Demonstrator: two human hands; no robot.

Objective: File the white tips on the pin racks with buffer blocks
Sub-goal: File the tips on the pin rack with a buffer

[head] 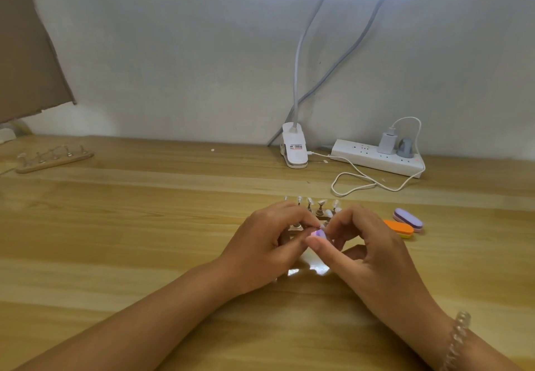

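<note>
1. Right now the fingers (315, 243) of the right hand (370, 243) are curled in a pinch on a small purple buffer block (318, 234), with the thumb beneath it, just above the table (144, 226).
2. The left hand (266, 244) has its fingers curled as well, and they meet the block from the left. They seem to steady something against it, but what they pinch is hidden, so I cannot tell their grip.
3. Just beyond both hands stands the near pin rack (320, 211). Its white tips (328, 213) stand in a row, partly covered by the knuckles.
4. I judge the step in hand to be filing one tip at this rack. How many tips are already done is too small to read.
5. The next move probably calls for short, light strokes of the block along the tip's edge. The left fingers would brace the pin so it neither leans nor pops loose, and the work would then shift to the neighbouring tip.
6. To the right of the hands lie two spare blocks, an orange buffer block (399, 228) and a lilac buffer block (408, 219) just beside it, both within easy reach.
7. At the far left sits a second pin rack (55, 159), well apart from the hands. It would likely have to be drawn nearer before its tips get filed.
8. Along the far edge, a clip lamp (293, 150) and a power strip (376, 159) stand by the wall.
</note>
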